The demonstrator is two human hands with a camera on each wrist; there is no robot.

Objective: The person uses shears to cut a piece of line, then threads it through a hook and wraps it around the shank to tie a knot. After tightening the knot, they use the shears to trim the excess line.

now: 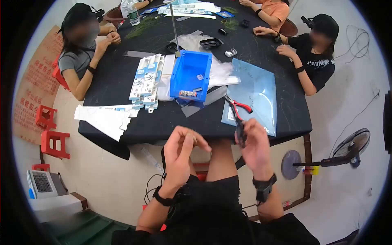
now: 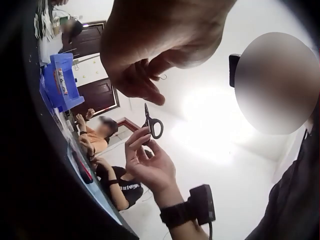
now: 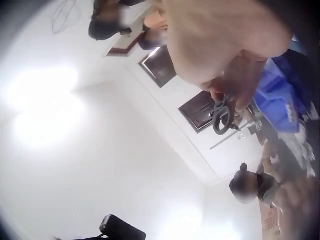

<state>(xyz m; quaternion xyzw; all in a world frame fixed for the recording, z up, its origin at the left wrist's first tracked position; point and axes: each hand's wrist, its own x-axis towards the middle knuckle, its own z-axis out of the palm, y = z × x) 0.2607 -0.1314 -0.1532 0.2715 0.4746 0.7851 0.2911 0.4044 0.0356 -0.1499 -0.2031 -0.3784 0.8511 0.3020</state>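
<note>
Small black scissors [image 1: 240,132] are held in the fingers of the right hand [image 1: 256,149], above the table's near edge. In the left wrist view the scissors [image 2: 152,126] point upward, toward the left hand [image 2: 165,40]. A small curved wire, like a hook [image 2: 163,77], shows at the left fingertips, where thumb and finger pinch. The left hand [image 1: 179,155] is apart from the right one, over the lap. One dark finger loop of the scissors [image 3: 221,120] shows below the right hand [image 3: 225,45] in the right wrist view.
Red-handled pliers [image 1: 243,107] lie on a blue plastic folder [image 1: 257,90]. A blue bin [image 1: 191,73] holds small items, with printed packets [image 1: 145,79] to its left. White strips [image 1: 104,118] lie at the front left. Several people sit around the black-covered table [image 1: 155,126].
</note>
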